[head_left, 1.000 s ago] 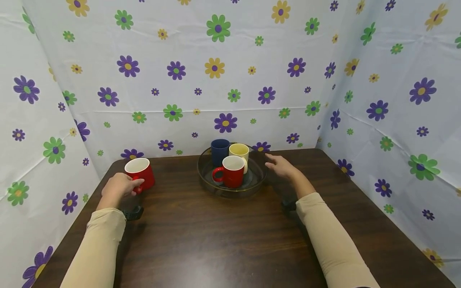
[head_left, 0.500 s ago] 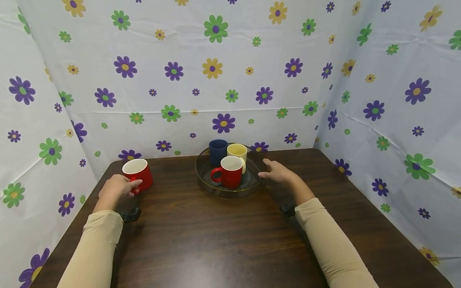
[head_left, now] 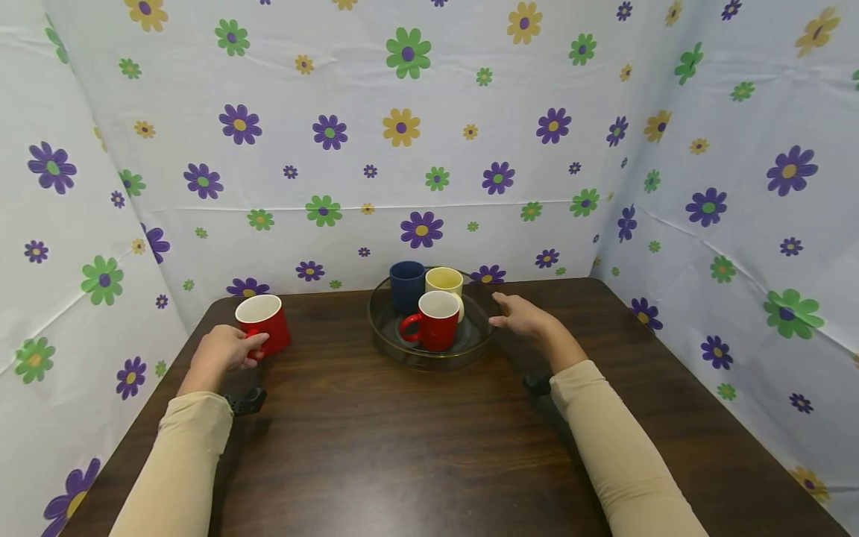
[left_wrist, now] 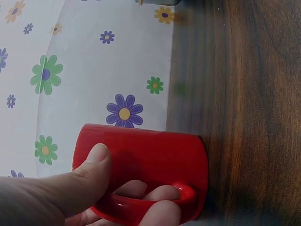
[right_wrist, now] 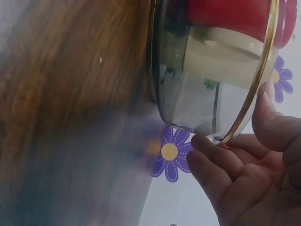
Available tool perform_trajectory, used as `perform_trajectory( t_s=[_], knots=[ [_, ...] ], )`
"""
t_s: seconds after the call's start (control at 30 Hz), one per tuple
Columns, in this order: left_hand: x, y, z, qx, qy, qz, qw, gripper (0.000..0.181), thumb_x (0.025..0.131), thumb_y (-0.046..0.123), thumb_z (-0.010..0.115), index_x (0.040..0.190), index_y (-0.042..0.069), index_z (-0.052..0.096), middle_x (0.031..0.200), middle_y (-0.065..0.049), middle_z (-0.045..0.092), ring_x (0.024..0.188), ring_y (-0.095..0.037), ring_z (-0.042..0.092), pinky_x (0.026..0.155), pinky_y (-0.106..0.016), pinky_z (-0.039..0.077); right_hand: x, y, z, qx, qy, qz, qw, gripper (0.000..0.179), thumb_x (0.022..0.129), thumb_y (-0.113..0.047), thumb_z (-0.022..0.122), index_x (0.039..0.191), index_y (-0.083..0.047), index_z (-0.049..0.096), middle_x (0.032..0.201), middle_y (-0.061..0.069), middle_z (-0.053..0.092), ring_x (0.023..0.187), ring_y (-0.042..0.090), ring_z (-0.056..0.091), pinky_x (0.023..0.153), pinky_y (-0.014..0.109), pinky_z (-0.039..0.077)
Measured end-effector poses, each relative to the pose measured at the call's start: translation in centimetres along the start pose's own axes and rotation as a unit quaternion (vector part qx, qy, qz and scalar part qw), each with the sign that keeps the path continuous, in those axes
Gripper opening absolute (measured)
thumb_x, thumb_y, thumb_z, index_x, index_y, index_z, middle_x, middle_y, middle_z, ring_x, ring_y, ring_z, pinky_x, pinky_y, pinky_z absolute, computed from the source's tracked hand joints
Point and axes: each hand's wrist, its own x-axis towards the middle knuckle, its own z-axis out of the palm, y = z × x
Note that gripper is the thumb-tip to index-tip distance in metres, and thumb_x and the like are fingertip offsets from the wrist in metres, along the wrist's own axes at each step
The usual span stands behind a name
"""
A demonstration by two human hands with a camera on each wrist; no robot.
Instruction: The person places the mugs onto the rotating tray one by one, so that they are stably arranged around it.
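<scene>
My left hand (head_left: 224,352) holds a red mug (head_left: 270,325) with a white inside by its handle at the table's far left; in the left wrist view the thumb lies on the mug's side. At the right side of a clear round turntable (head_left: 429,361) with a gold rim is my right hand (head_left: 526,319). In the right wrist view its thumb is at the gold rim and its fingers are at the outer wall. On the turntable stand a second red mug (head_left: 438,328), a yellow mug (head_left: 444,280) and a dark blue cup (head_left: 406,287).
The dark wooden table (head_left: 376,447) reaches back to a white sheet (head_left: 282,149) printed with flowers. More of this sheet lines both sides. A black band (head_left: 247,401) is on the left wrist.
The right hand has bent its thumb and fingers in at the rim. The turntable has turned slightly, the front red mug shifting right and the blue cup left. The left hand keeps its place.
</scene>
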Motion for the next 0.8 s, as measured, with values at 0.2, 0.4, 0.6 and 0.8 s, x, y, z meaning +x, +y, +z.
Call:
perform_trajectory(
  t_s=[0.2,0.4,0.6,0.8],
  knots=[
    [0.0,0.0,0.1,-0.005,0.002,-0.004,1.0000,0.048,0.104,0.038,0.058,0.092,-0.006,0.074,0.068,-0.003,0.070,0.067,-0.022,0.070,0.064,-0.033,0.055,0.7,0.5,-0.7,-0.048,-0.015,-0.029,0.9983,0.074,0.103,-0.018,0.061,0.155,0.013,0.018,0.160,0.032,0.021,0.146,0.048,0.029,0.119,0.056,0.027],
    [0.0,0.0,0.2,-0.005,0.001,-0.013,0.9999,0.050,0.103,0.042,0.057,0.093,-0.004,0.075,0.068,-0.003,0.070,0.071,-0.025,0.071,0.068,-0.039,0.055,1.2,1.3,-0.9,-0.044,-0.011,-0.046,0.9979,0.073,0.103,-0.018,0.060,0.155,0.012,0.020,0.161,0.031,0.022,0.148,0.046,0.025,0.120,0.056,0.024],
    [0.1,-0.2,0.3,-0.011,-0.001,-0.012,0.9999,0.049,0.104,0.040,0.056,0.092,-0.004,0.074,0.069,-0.004,0.070,0.070,-0.024,0.070,0.064,-0.031,0.054,1.3,1.7,-0.7,-0.026,-0.002,-0.039,0.9989,0.072,0.103,-0.019,0.060,0.157,0.008,0.020,0.162,0.029,0.021,0.150,0.045,0.021,0.121,0.057,0.021],
    [0.1,-0.2,0.3,-0.005,-0.002,-0.010,0.9999,0.050,0.104,0.042,0.056,0.094,-0.004,0.073,0.070,-0.003,0.070,0.072,-0.023,0.069,0.066,-0.034,0.053,0.1,0.8,-0.1,0.012,0.025,-0.017,0.9995,0.076,0.103,-0.021,0.060,0.159,0.006,0.016,0.165,0.026,0.013,0.151,0.043,0.021,0.122,0.055,0.018]
  ],
)
